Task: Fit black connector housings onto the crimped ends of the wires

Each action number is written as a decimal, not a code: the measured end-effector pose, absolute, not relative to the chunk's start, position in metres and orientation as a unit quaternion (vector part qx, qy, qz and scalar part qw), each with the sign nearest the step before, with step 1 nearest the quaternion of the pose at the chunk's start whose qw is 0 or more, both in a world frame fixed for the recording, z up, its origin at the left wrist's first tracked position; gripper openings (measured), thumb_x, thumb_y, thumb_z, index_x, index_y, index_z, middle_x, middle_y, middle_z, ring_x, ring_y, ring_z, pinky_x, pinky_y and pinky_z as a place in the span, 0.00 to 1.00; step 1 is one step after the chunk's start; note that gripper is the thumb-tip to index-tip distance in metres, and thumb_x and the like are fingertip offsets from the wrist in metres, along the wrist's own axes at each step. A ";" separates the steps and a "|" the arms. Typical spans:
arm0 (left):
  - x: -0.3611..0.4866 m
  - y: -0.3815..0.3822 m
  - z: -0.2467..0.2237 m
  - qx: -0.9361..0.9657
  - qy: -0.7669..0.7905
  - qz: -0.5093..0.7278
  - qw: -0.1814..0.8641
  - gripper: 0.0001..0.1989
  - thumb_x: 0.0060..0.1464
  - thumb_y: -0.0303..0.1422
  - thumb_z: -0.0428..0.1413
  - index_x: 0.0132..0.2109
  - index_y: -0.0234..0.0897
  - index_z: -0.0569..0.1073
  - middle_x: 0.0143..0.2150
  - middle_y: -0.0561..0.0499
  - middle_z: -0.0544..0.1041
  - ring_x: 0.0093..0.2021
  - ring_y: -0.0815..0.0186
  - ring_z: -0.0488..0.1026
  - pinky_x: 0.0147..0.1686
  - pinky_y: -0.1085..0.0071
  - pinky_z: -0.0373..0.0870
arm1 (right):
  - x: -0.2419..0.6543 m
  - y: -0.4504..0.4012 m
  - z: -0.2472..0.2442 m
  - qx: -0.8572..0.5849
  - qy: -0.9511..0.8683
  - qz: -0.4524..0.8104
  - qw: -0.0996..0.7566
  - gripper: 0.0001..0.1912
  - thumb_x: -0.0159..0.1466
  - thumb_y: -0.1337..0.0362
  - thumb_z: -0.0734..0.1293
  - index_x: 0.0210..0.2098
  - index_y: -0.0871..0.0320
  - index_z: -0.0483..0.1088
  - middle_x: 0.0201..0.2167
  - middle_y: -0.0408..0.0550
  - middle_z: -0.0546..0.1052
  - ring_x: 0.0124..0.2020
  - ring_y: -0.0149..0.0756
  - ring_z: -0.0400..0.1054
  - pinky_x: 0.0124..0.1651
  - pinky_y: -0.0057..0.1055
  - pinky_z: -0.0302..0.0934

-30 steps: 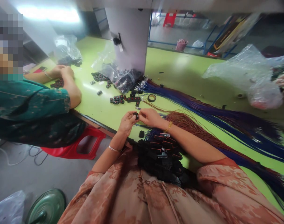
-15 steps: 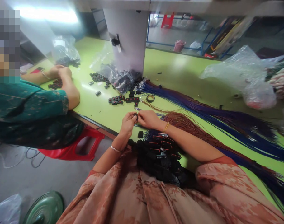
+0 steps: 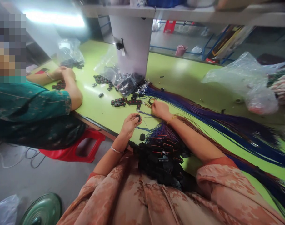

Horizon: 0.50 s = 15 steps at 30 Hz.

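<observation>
A small black connector [image 3: 138, 118] is pinched between the thumb and fingers of my left hand [image 3: 129, 125], over the green table near its front edge. My right hand [image 3: 160, 110] is closed beside the roll of black tape [image 3: 152, 100], at the ends of some thin wires; what its fingertips hold is too small to make out. Black connectors with red parts [image 3: 135, 102] lie beyond my left hand. Below my hands is a pile of black connectors [image 3: 166, 162] with wires. Brown wires [image 3: 194, 126] pass under my right forearm.
A long bundle of blue and purple wires [image 3: 194, 107] crosses the green table [image 3: 180, 67] to the right. Plastic bags [image 3: 127, 84] of black parts stand by the white post [image 3: 133, 43]. On the left, another person's hands [image 3: 64, 72] work near dark parts.
My right hand has moved away from my left, to the right and forward to the wire ends by the tape roll. My left hand still holds the black connector. The view has shifted slightly.
</observation>
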<state>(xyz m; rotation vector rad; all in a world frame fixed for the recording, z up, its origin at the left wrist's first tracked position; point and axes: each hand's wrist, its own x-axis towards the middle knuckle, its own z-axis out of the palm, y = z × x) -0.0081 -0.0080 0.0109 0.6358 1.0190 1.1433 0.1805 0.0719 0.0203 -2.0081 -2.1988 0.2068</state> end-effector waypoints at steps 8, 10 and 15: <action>-0.006 -0.007 0.011 0.263 0.434 0.516 0.690 0.10 0.49 0.24 0.60 0.41 0.33 0.71 0.35 0.49 0.77 0.35 0.70 0.74 0.42 0.70 0.71 | 0.166 0.064 0.035 -0.579 -0.769 0.150 0.228 0.08 0.61 0.65 0.59 0.32 0.60 0.69 0.30 0.50 0.75 0.29 0.35 0.64 0.33 0.29 0.51; -0.005 -0.007 0.010 0.258 0.426 0.522 0.692 0.10 0.49 0.23 0.59 0.40 0.33 0.71 0.35 0.49 0.77 0.36 0.70 0.74 0.42 0.70 0.71 | 0.160 0.059 0.039 -0.527 -0.778 0.192 0.282 0.07 0.59 0.65 0.60 0.30 0.59 0.68 0.26 0.46 0.73 0.27 0.32 0.61 0.32 0.27 0.51; -0.004 -0.005 0.007 0.246 0.409 0.527 0.703 0.09 0.50 0.22 0.58 0.40 0.33 0.71 0.35 0.50 0.76 0.36 0.70 0.74 0.44 0.69 0.70 | 0.155 0.043 0.043 -0.468 -0.769 0.281 0.332 0.07 0.57 0.64 0.62 0.27 0.60 0.68 0.21 0.41 0.69 0.23 0.27 0.58 0.29 0.25 0.49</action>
